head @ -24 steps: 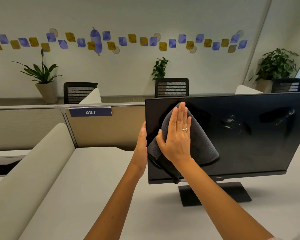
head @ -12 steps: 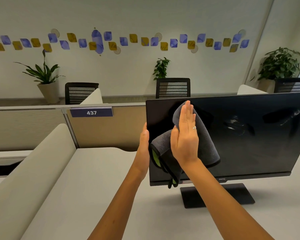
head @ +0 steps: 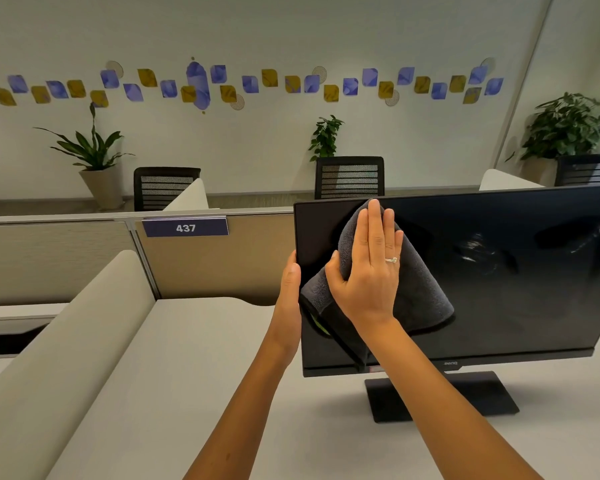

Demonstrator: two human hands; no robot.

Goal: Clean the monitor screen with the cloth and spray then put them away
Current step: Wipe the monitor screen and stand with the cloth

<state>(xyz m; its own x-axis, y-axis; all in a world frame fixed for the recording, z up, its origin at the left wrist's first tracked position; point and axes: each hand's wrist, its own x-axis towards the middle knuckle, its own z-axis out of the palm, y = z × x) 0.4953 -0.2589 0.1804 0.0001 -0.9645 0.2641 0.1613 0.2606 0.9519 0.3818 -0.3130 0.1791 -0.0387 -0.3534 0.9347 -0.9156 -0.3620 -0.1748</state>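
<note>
Your right hand [head: 368, 271] lies flat against the BenQ monitor [head: 499, 271], fingers straight and pressed together, palm pinning a dark grey microfibre cloth [head: 420, 296] to the upper left part of the black screen. The cloth bunches under your palm and spills out to the right of your hand and below it; a folded corner hangs down to the monitor's lower bezel, and a sliver of lime green shows at the fold near the monitor's left edge. A ring [head: 391, 260] sits on one finger of that hand.

Your left hand [head: 290, 289] steadies the monitor at its left edge, about halfway up — the thumb lies along the front of the bezel while the fingers go behind the panel, hidden from view, so the hand is clamped on the monitor's edge rather than on the cloth.

The monitor stands upright on its flat dark base [head: 440, 396] on the pale bench [head: 187, 375]. Right of the cloth, smudgy reflections show on the glass.

Left of the monitor, a beige partition carries a purple sign reading 437 [head: 185, 227]. Behind the monitor, black mesh office chairs [head: 349, 177] stand against the wall, with a potted plant [head: 94, 157] further left of them — and another leafy plant [head: 565, 129] behind the monitor's right end.
</note>
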